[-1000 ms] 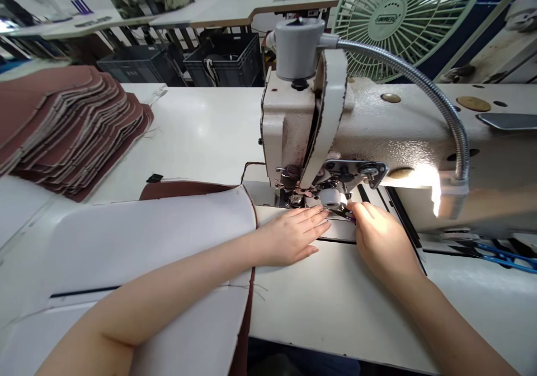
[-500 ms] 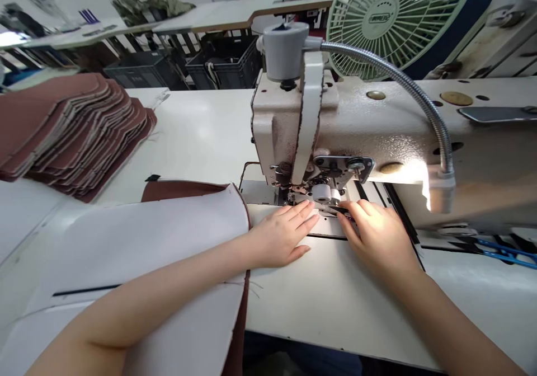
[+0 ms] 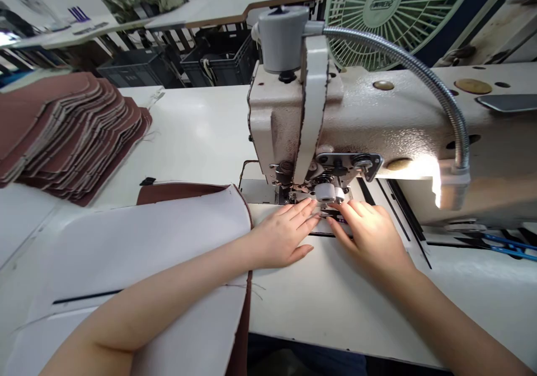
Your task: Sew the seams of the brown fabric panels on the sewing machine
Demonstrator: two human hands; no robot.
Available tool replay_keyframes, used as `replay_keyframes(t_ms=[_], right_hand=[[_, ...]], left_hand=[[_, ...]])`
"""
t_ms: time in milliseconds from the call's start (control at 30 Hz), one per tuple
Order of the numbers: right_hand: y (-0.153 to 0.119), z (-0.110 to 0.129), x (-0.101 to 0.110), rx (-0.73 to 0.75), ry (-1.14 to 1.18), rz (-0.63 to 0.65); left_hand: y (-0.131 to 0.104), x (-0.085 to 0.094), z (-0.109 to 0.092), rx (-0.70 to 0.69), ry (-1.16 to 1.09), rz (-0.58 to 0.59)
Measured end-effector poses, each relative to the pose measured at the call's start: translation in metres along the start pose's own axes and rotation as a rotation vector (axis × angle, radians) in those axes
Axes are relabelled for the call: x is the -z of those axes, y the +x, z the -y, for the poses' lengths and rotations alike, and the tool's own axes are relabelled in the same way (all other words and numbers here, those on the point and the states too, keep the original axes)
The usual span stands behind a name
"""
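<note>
My left hand [image 3: 283, 235] lies flat with its fingers spread, its fingertips beside the needle area of the sewing machine [image 3: 285, 110]. My right hand [image 3: 371, 231] is just right of the presser area, thumb and index finger close round a small dark tool [image 3: 333, 215] that looks like thread snips. Under my left forearm lies a large white-backed panel [image 3: 168, 236], its brown side showing at the folded edge. The needle itself is hard to make out behind the machine's parts.
Brown panels [image 3: 67, 135] are stacked at the left. A lamp [image 3: 453, 183] on a flexible metal neck hangs over the right side. Blue-handled scissors [image 3: 509, 246] lie at the far right. A green fan [image 3: 380, 15] and dark crates [image 3: 222, 62] stand behind.
My right hand has shifted slightly left with the small dark tool, towards my left fingertips. The view has moved a little. My left hand stays nearly where it was.
</note>
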State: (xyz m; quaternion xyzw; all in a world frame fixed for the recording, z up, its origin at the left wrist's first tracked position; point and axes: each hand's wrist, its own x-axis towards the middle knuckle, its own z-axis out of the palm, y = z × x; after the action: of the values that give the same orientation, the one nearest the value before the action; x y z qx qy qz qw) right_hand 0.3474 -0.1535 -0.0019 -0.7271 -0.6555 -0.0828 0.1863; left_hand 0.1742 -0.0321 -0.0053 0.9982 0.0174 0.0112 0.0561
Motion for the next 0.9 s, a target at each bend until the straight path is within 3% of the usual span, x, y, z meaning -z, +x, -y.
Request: replay_keyframes(t_ms=[133,400,567,700,900], right_hand=[[0.001,0.003,0.001,-0.007,0.028,0.033],[0.014,0.025,0.000,-0.008,0.128,0.252],[0.042,0.042,0.005,-0.057,-0.014,0.427],[0.056,0.052,0.004,-0.036,-0.127,0.474],[0.048,0.035,0.007,-0.029,0.092,0.505]], left_hand=[[0.001,0.000,0.000,-0.005,-0.011,-0.017],[0.003,0.000,0.000,0.008,-0.109,-0.072],[0.003,0.000,0.001,-0.039,-0.122,-0.039],[0.004,-0.001,0.002,-0.077,-0.079,0.024],[0.002,-0.001,0.002,-0.029,-0.103,-0.012]])
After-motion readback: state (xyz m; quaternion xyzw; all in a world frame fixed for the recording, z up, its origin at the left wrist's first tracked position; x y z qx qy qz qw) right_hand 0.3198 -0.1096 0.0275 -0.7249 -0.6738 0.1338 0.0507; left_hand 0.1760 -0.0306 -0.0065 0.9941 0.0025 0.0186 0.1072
